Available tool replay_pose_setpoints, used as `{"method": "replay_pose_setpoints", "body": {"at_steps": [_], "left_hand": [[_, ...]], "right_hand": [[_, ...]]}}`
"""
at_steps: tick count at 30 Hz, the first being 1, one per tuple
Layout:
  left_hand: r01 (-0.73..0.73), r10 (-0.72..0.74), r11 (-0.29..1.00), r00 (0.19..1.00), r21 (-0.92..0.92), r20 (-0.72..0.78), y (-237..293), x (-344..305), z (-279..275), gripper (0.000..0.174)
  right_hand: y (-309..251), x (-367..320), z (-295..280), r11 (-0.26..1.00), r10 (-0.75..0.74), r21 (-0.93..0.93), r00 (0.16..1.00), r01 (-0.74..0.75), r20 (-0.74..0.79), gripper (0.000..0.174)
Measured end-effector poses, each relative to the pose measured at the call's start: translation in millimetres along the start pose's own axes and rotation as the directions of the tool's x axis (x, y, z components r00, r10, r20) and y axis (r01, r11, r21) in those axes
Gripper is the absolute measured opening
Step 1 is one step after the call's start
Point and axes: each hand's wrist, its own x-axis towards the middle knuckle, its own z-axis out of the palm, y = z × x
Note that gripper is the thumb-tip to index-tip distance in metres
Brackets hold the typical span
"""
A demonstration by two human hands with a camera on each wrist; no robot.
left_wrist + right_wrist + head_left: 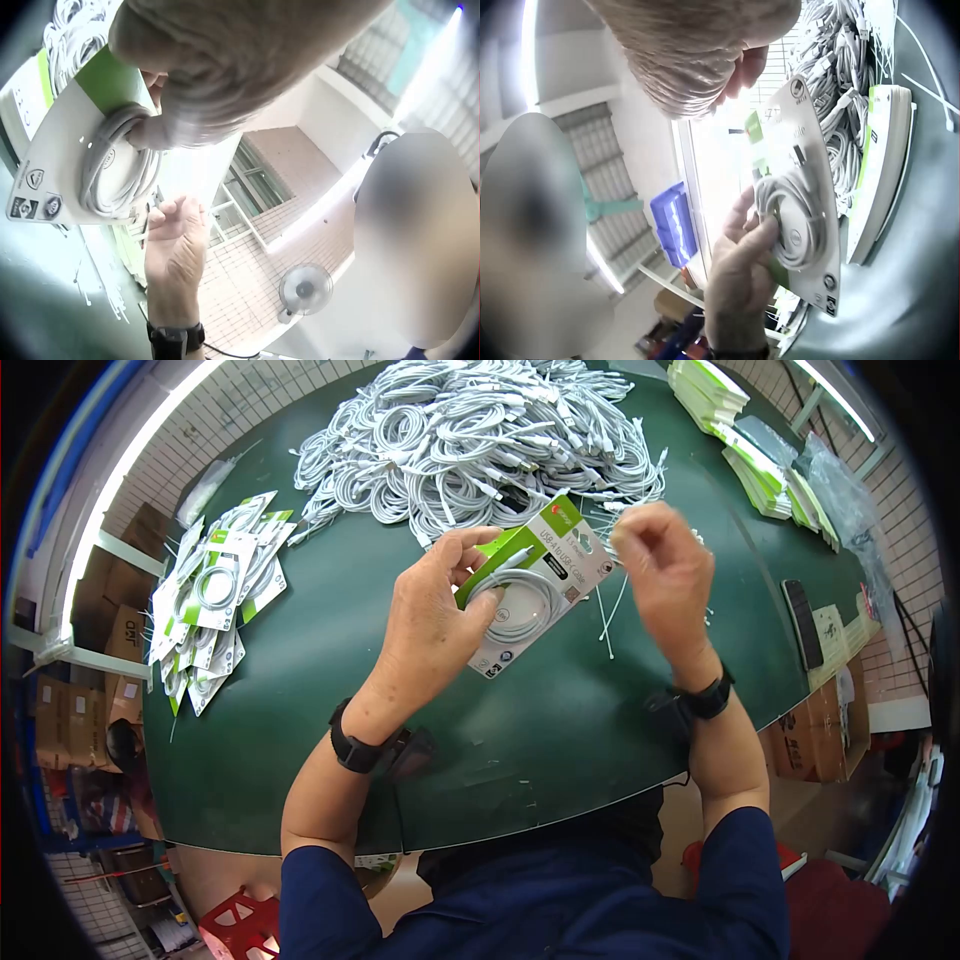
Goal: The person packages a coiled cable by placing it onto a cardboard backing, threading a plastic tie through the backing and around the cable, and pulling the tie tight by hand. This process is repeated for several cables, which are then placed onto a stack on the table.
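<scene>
My left hand [425,620] grips a white and green package card [568,530], its thumb pressing on the coiled white USB cable [535,622] at the card's front. The card is tilted above the table, and its printing reads USB-A to USB-C cable. To the right of the card, my right hand [665,585] is raised and blurred. Its fingers curl in toward the thumb, and nothing shows between them. In the right wrist view a stack of similar cards [885,172] lies on the table behind the held card.
A large heap of coiled white cables [480,440] covers the back of the green table [480,760]. Carded cables [215,590] are piled at the left. Thin white ties [608,630] lie behind the held card. Green and white card stacks [755,470] stand at the back right.
</scene>
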Motion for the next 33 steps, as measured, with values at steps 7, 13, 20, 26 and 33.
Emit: {"method": "replay_pose_setpoints", "body": {"at_steps": [7, 13, 20, 26, 33], "left_hand": [[-0.119, 0.113, 0.991, 0.990, -0.065, -0.080, -13, -2, 19, 0.046], [-0.183, 0.191, 0.980, 0.974, 0.074, -0.119, -8, -4, 15, 0.036], [-0.196, 0.203, 0.979, 0.956, 0.052, -0.212, -21, -5, 31, 0.036], [-0.274, 0.282, 0.959, 0.906, 0.071, -0.314, -29, -4, 46, 0.031], [-0.191, 0.196, 0.981, 0.947, 0.044, -0.256, -30, -6, 51, 0.025]], "right_hand": [[-15, -18, 27, 0.726, -0.461, -0.398, 0.826, 0.561, 0.324, 0.040], [-14, -20, 29, 0.755, -0.434, -0.405, 0.856, 0.515, 0.280, 0.044], [-16, -28, 36, 0.681, -0.353, -0.528, 0.860, 0.507, 0.369, 0.041], [-5, -33, 37, 0.692, -0.310, -0.532, 0.867, 0.487, 0.391, 0.035], [2, -37, 37, 0.723, -0.307, -0.499, 0.869, 0.478, 0.388, 0.037]]}}
